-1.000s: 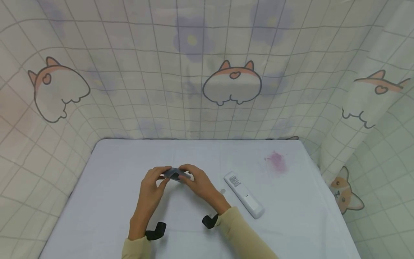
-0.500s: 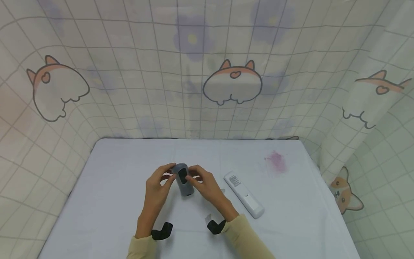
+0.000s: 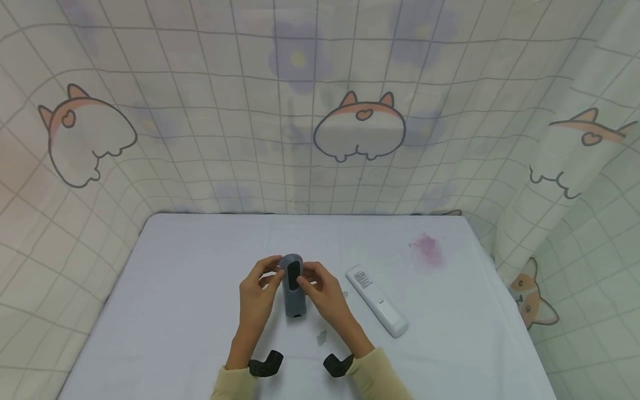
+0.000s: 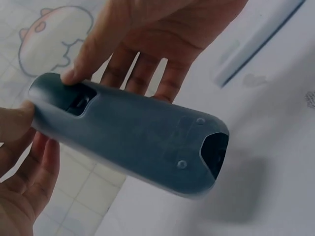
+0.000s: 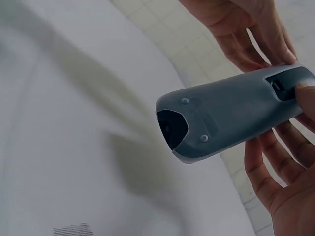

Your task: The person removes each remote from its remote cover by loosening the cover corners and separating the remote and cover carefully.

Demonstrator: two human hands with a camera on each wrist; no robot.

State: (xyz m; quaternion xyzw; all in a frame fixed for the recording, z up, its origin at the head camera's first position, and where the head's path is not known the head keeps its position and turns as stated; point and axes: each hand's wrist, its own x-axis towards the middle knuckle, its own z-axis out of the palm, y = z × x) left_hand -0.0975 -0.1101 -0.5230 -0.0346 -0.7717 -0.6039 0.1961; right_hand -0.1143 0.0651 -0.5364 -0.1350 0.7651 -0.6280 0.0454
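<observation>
Both hands hold a grey-blue, remote-control-shaped device [image 3: 295,303] over the white table. A smooth cover with two small bumps wraps it. Dark material shows through an opening at one end and a longer window [image 5: 290,81] near the other. My left hand [image 3: 257,291] pinches one side of the windowed end between thumb and fingers. On the opposite side, my right hand [image 3: 325,291] grips with its fingers along the edge, its thumb [image 4: 70,74] at the dark window. The far face is hidden from all views.
A white remote control [image 3: 377,303] lies slanted on the table [image 3: 190,266], right of the hands. Small see-through scraps [image 3: 321,338] lie near the right wrist, and a pink stain [image 3: 428,251] marks the far right. A checked curtain [image 3: 200,111] surrounds the table.
The device has turned from nearly edge-on to stand lengthwise, its dark window facing the head camera. Both hands have shifted right and slightly nearer with it.
</observation>
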